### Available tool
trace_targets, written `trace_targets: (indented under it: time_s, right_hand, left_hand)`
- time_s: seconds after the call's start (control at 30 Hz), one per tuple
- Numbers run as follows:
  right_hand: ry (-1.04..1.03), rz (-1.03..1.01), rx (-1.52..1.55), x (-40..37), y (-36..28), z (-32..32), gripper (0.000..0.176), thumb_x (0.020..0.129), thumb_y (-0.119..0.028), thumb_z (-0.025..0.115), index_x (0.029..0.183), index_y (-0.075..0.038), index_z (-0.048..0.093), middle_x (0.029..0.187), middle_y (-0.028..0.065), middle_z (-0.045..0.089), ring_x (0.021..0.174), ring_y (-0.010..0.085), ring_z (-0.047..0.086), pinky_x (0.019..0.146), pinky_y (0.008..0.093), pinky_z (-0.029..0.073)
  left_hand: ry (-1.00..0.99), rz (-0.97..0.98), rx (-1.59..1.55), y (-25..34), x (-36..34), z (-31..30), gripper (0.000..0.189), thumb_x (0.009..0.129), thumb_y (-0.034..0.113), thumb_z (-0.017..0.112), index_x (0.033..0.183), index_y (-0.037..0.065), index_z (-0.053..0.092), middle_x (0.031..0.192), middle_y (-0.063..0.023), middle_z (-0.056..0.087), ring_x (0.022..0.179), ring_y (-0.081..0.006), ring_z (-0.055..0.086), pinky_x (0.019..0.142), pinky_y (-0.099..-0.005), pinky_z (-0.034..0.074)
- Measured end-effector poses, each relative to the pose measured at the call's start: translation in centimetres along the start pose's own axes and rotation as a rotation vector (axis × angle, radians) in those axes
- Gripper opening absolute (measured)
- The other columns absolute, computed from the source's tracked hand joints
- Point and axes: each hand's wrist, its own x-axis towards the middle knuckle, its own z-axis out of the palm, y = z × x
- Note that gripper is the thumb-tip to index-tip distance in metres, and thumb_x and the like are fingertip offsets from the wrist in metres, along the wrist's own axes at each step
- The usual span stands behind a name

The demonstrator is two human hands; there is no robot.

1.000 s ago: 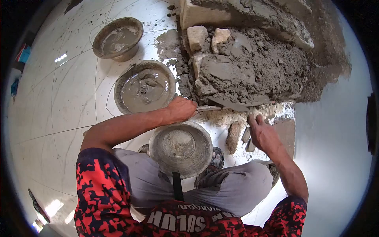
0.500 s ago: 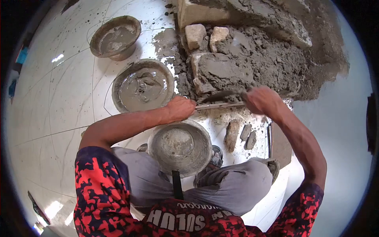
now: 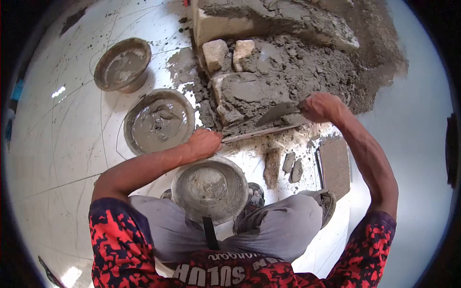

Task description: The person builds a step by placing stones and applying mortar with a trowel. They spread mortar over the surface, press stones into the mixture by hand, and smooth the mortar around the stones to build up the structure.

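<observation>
1. The trowel lies with its blade flat against the front face of the mortar bed, just above the bed's lower edge.
2. The right hand is closed around the trowel's handle. A second ago it lay open on the floor beside the stone pieces, with no tool in it.
3. The left hand still pinches the near end of a metal strip, which runs along the foot of the mortar bed under the trowel.
4. Near the bed's left edge stand two pale stones.
5. On the tiled floor, an emptied pan sits between the person's knees, a pan of wet mortar beyond the left forearm, and a third pan farther out.
</observation>
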Motion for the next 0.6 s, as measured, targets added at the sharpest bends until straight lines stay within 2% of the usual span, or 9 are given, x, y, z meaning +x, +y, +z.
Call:
trace_targets:
  time_s: [0.1,0.13,0.3,0.37,0.43,0.5,0.53,0.6]
  right_hand:
    - [-0.073,0.08,-0.005,-1.1,1.5,-2.2,0.023,0.085,-0.02,0.048,0.078,-0.003,0.061,0.069,0.0163,0.061,0.061,0.0311,0.059,0.058,0.0435,0.047]
    - [0.075,0.017,-0.017,-2.0,2.8,-1.4,0.023,0.085,-0.022,0.05,0.077,-0.005,0.063,0.072,0.0155,0.063,0.063,0.0302,0.061,0.058,0.0431,0.047]
    - [0.034,-0.023,0.0,-5.2,3.6,-2.7,0.021,0.084,-0.021,0.051,0.082,-0.007,0.065,0.071,0.014,0.063,0.065,0.0297,0.062,0.06,0.0431,0.048]
    - [-0.027,0.101,-0.064,-3.1,5.0,0.4,0.021,0.078,-0.021,0.053,0.081,-0.004,0.064,0.071,0.0163,0.063,0.066,0.0354,0.061,0.062,0.0432,0.05]
    - [-0.062,0.198,-0.045,-1.9,6.1,-0.7,0.02,0.076,-0.018,0.052,0.083,-0.006,0.066,0.072,0.0154,0.064,0.065,0.0345,0.062,0.062,0.0435,0.05]
    - [-0.103,0.316,0.122,-2.8,6.2,-2.7,0.019,0.074,-0.017,0.053,0.081,-0.004,0.066,0.071,0.0163,0.064,0.064,0.0334,0.062,0.062,0.0436,0.05]
    - [-0.09,0.227,0.018,-3.9,5.6,-3.8,0.02,0.074,-0.016,0.053,0.079,-0.002,0.066,0.07,0.0163,0.063,0.064,0.0326,0.062,0.062,0.0431,0.05]
    - [-0.014,0.176,-0.016,-4.2,5.8,-3.5,0.02,0.077,-0.018,0.052,0.079,-0.003,0.065,0.069,0.0157,0.063,0.063,0.0321,0.061,0.061,0.0425,0.049]
  left_hand:
    - [0.006,0.006,-0.023,-0.1,-0.2,0.5,0.036,0.085,0.035,0.056,0.083,-0.001,0.059,0.075,-0.0183,0.064,0.073,-0.0366,0.064,0.065,-0.0472,0.051]
    - [-0.006,-0.008,-0.025,0.0,-0.3,0.3,0.035,0.085,0.034,0.056,0.083,-0.001,0.059,0.075,-0.0185,0.063,0.073,-0.0368,0.064,0.065,-0.0474,0.051]
    - [-0.02,-0.049,-0.016,-0.1,-0.3,-0.2,0.033,0.084,0.033,0.057,0.083,0.0,0.059,0.075,-0.0192,0.063,0.072,-0.0371,0.064,0.065,-0.048,0.051]
    - [0.003,-0.054,-0.024,0.0,-0.3,-0.2,0.033,0.083,0.033,0.058,0.083,0.0,0.059,0.075,-0.0194,0.064,0.073,-0.0372,0.064,0.064,-0.0482,0.05]
    - [-0.013,-0.041,-0.009,-0.4,0.0,-0.1,0.035,0.085,0.034,0.056,0.083,0.0,0.059,0.076,-0.0196,0.064,0.073,-0.0369,0.064,0.064,-0.0476,0.05]
    - [-0.021,-0.041,0.007,-0.1,-0.2,-0.1,0.037,0.086,0.036,0.056,0.083,-0.001,0.059,0.076,-0.0197,0.064,0.073,-0.0366,0.064,0.065,-0.0476,0.05]
    - [-0.005,-0.041,0.014,0.1,-0.4,-0.3,0.037,0.084,0.035,0.056,0.086,-0.002,0.06,0.076,-0.0194,0.065,0.077,-0.0357,0.065,0.07,-0.0464,0.05]
    - [-0.03,-0.052,-0.005,0.2,-0.4,-1.2,0.037,0.084,0.035,0.057,0.086,-0.001,0.06,0.076,-0.0195,0.065,0.077,-0.0356,0.065,0.07,-0.046,0.05]
